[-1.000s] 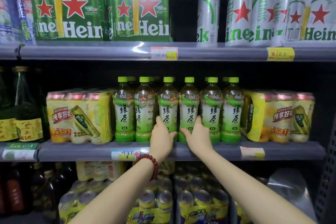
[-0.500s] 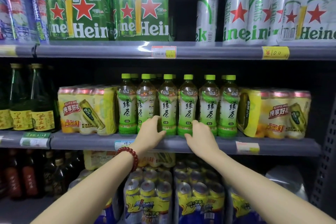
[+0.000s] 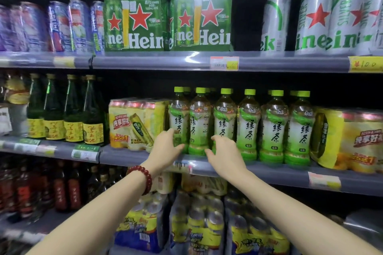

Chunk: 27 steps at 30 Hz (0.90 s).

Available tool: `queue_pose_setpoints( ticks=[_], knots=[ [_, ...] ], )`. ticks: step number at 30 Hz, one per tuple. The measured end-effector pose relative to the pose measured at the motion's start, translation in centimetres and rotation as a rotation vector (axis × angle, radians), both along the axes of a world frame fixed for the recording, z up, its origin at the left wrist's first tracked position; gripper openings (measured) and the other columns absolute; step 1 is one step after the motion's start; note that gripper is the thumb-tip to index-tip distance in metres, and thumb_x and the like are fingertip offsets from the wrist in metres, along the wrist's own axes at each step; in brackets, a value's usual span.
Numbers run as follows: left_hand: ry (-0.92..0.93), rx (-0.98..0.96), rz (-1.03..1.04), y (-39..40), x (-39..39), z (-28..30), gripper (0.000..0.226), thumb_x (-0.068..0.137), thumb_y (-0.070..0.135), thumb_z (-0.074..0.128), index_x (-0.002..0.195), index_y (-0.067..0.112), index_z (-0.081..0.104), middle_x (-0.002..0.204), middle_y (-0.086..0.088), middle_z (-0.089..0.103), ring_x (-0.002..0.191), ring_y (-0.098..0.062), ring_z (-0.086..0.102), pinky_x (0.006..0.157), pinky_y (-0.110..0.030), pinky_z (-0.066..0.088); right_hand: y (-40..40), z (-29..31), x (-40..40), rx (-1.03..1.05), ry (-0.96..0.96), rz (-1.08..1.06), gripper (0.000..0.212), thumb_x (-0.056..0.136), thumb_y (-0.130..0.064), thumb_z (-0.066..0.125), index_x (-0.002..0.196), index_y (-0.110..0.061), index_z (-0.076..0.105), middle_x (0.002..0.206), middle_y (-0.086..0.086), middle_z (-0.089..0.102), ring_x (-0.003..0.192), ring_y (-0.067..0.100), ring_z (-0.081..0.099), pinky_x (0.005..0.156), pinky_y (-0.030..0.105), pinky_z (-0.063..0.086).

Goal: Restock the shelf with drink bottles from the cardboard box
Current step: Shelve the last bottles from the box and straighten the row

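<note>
A row of green tea bottles with lime caps stands at the front of the middle shelf, and more caps show behind them. My left hand, with a red bead bracelet at the wrist, curls round the base of the leftmost bottle. My right hand curls its fingers on the lower part of the third bottle, its thumb reaching toward the second one. Both hands hide those bottles' bases. The cardboard box is out of view.
Yellow can multipacks flank the tea bottles closely on both sides. Dark green glass bottles stand further left. Green beer packs and silver cans fill the shelf above. Wrapped can packs sit on the shelf below.
Both hands have slid left along the row, from the middle bottles to the leftmost ones. The view has moved closer and turned left, showing more of the left shelves.
</note>
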<state>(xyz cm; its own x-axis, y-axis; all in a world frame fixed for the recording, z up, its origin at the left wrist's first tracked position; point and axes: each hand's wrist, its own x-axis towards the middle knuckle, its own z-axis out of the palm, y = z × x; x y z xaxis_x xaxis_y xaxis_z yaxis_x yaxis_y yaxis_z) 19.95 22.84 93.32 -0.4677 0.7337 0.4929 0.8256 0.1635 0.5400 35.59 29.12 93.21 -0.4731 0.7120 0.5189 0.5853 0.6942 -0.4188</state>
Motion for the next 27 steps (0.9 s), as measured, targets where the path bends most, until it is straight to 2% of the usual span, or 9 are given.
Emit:
queue_pose_setpoints(
  ticks=[5,7,10,14,17,19,22,25,27],
  knots=[
    [-0.069,0.007,-0.023,0.0,-3.3,-0.2,0.06,0.086,0.027,0.064,0.138,0.008,0.04,0.135,-0.011,0.054,0.123,-0.024,0.052,0.101,-0.031,0.041,-0.1,0.4,-3.6,-0.066,0.081,-0.058,0.036,0.092,-0.025,0.057,0.122,-0.006,0.05,0.106,0.008,0.06,0.087,0.022,0.061,0.068,0.028,0.045],
    [-0.107,0.003,-0.063,0.6,-3.8,-0.3,0.068,0.087,0.03,0.064,0.143,0.007,0.033,0.141,-0.01,0.05,0.128,-0.024,0.049,0.103,-0.028,0.038,0.2,0.4,-4.6,-0.088,0.119,-0.117,0.041,0.093,-0.026,0.057,0.126,-0.005,0.046,0.105,0.008,0.059,0.088,0.021,0.058,0.069,0.026,0.041],
    [-0.231,0.04,-0.154,2.0,-3.7,-0.6,0.066,0.087,0.027,0.063,0.142,0.007,0.032,0.135,-0.004,0.052,0.124,-0.021,0.052,0.093,-0.02,0.038,1.0,0.6,-5.9,-0.124,0.18,-0.172,0.05,0.092,-0.028,0.058,0.132,-0.003,0.041,0.115,0.013,0.06,0.086,0.019,0.053,0.07,0.027,0.041],
    [-0.42,0.151,-0.15,4.1,-3.8,-0.8,0.059,0.084,0.023,0.068,0.132,0.009,0.039,0.128,-0.009,0.058,0.115,-0.024,0.058,0.09,-0.029,0.046,2.1,0.7,-7.9,-0.197,0.285,-0.204,0.048,0.088,-0.032,0.064,0.119,-0.001,0.044,0.101,0.01,0.059,0.083,0.022,0.057,0.066,0.029,0.044],
    [-0.396,0.198,-0.109,4.9,-3.7,-1.5,0.059,0.078,0.021,0.074,0.126,0.008,0.042,0.123,-0.01,0.06,0.113,-0.026,0.059,0.091,-0.033,0.05,2.3,0.8,-8.9,-0.208,0.391,-0.269,0.051,0.082,-0.035,0.071,0.111,-0.001,0.047,0.091,0.008,0.056,0.077,0.022,0.054,0.063,0.03,0.043],
    [-0.378,0.208,-0.112,5.1,-3.9,-1.6,0.056,0.078,0.02,0.074,0.122,0.008,0.043,0.12,-0.01,0.061,0.111,-0.026,0.06,0.091,-0.036,0.052,2.4,0.6,-9.1,-0.207,0.423,-0.283,0.054,0.081,-0.035,0.072,0.114,0.0,0.049,0.089,0.008,0.056,0.076,0.02,0.053,0.062,0.027,0.041],
    [-0.401,0.155,-0.169,5.1,-4.7,-1.4,0.054,0.08,0.019,0.071,0.125,0.01,0.043,0.121,-0.009,0.061,0.111,-0.025,0.06,0.094,-0.036,0.051,3.3,0.3,-8.6,-0.261,0.447,-0.199,0.066,0.081,-0.036,0.071,0.131,-0.001,0.046,0.107,0.011,0.064,0.089,0.018,0.057,0.075,0.028,0.047],
    [-0.411,0.113,-0.217,4.9,-5.4,-1.3,0.058,0.082,0.019,0.069,0.131,0.012,0.04,0.125,-0.008,0.06,0.112,-0.023,0.059,0.099,-0.042,0.05,3.4,0.4,-7.9,-0.314,0.464,-0.117,0.07,0.08,-0.038,0.071,0.138,-0.007,0.044,0.129,0.009,0.059,0.12,0.025,0.055,0.1,0.038,0.047],
    [-0.386,0.111,-0.199,5.0,-5.2,-1.5,0.068,0.083,0.02,0.069,0.139,0.011,0.033,0.129,-0.009,0.058,0.116,-0.025,0.058,0.101,-0.043,0.048,3.4,0.2,-7.8,-0.322,0.478,-0.099,0.068,0.081,-0.036,0.071,0.136,-0.005,0.045,0.127,0.008,0.059,0.121,0.025,0.054,0.096,0.035,0.046]
  ],
)
